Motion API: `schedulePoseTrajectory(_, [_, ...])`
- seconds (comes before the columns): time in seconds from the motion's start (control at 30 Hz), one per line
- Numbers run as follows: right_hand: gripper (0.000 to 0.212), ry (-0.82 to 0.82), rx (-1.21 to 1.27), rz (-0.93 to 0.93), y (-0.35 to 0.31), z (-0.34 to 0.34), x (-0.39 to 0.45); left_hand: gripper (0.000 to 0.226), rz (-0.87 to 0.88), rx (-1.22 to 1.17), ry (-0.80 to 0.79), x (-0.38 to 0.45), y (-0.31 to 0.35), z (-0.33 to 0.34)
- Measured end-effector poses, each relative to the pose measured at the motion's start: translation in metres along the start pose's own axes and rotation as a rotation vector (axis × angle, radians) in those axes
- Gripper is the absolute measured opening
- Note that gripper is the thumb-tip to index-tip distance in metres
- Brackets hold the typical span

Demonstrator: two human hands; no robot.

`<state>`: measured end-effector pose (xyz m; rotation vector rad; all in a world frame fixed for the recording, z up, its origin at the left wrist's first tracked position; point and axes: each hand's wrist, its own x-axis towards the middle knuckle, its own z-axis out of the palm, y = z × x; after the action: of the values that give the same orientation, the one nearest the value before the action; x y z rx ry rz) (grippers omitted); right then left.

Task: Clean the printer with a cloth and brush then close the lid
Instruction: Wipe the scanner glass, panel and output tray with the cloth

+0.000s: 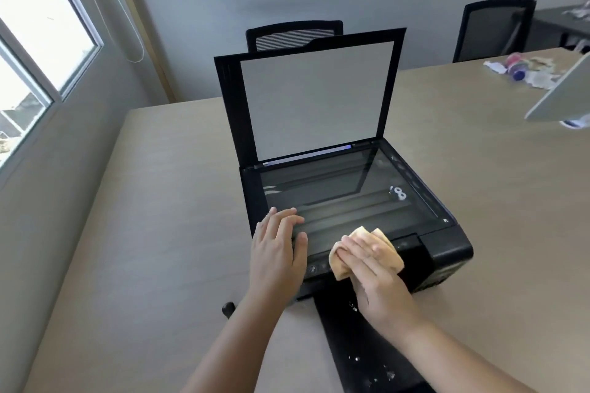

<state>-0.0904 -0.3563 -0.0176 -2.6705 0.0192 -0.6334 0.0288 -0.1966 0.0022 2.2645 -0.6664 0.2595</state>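
A black printer sits in the middle of the table with its lid standing upright, white pad facing me. The scanner glass lies exposed. My right hand presses a folded tan cloth onto the printer's front edge, over the control panel strip. Beside it, my left hand rests flat with fingers spread on the front left corner of the glass. The black output tray sticks out toward me, speckled with white flecks. No brush is in view.
The beige table reaches to the wall on the left. A small black knob lies near my left forearm. Two black chairs stand behind. Wrappers and small items and a laptop lid occupy the far right.
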Motion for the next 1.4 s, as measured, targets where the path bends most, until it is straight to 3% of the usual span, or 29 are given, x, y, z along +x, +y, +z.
schedulePoseTrajectory(0.13, [0.048, -0.058, -0.050, -0.095, 0.010, 0.000, -0.005, 0.029, 0.048, 0.085, -0.057, -0.007, 0.006, 0.003])
schedulePoseTrajectory(0.33, [0.046, 0.010, -0.255, 0.202, 0.077, -0.034, -0.025, 0.027, 0.119, 0.152, -0.088, -0.014, 0.004, 0.004])
schedulePoseTrajectory(0.4, [0.026, 0.035, -0.189, 0.300, 0.058, -0.027, -0.013, 0.028, 0.132, 0.136, -0.099, -0.014, 0.008, 0.005])
schedulePoseTrajectory(0.43, [0.013, 0.136, -0.098, 0.246, 0.049, -0.021, -0.008, 0.028, 0.147, 0.125, -0.110, -0.014, 0.012, 0.007])
schedulePoseTrajectory(0.5, [0.020, 0.338, 0.226, 0.236, 0.035, -0.004, -0.002, 0.029, 0.173, 0.111, -0.128, -0.012, 0.020, 0.011])
schedulePoseTrajectory(0.57, [0.008, 0.094, -0.111, 0.029, 0.021, -0.007, -0.012, 0.029, 0.186, 0.095, -0.145, -0.011, 0.028, 0.016])
schedulePoseTrajectory(0.6, [0.023, -0.030, -0.197, 0.005, 0.028, -0.016, -0.011, 0.029, 0.196, 0.086, -0.149, -0.011, 0.030, 0.018])
schedulePoseTrajectory(0.67, [0.031, -0.103, -0.212, 0.116, 0.044, -0.029, -0.020, 0.028, 0.225, 0.090, -0.162, -0.011, 0.033, 0.022])
schedulePoseTrajectory(0.83, [0.036, 0.038, -0.171, 0.226, 0.041, -0.026, -0.014, 0.030, 0.298, 0.177, -0.167, -0.013, 0.031, 0.028])
schedulePoseTrajectory(0.93, [0.031, 0.053, -0.133, 0.171, 0.022, -0.008, -0.019, 0.038, 0.374, 0.264, -0.206, -0.015, 0.030, 0.030])
schedulePoseTrajectory(1.03, [0.038, 0.018, -0.213, 0.102, 0.047, -0.022, -0.022, 0.039, 0.389, 0.299, -0.218, -0.014, 0.028, 0.029])
schedulePoseTrajectory(1.13, [0.033, 0.047, -0.301, 0.220, 0.066, -0.038, -0.025, 0.038, 0.385, 0.305, -0.205, -0.014, 0.030, 0.030])
schedulePoseTrajectory(1.27, [0.038, 0.116, -0.196, 0.341, 0.023, -0.022, -0.002, 0.041, 0.343, 0.313, -0.188, -0.015, 0.032, 0.034])
schedulePoseTrajectory(1.4, [0.027, -0.022, -0.097, 0.245, -0.002, -0.010, -0.001, 0.043, 0.299, 0.306, -0.186, -0.015, 0.037, 0.035])
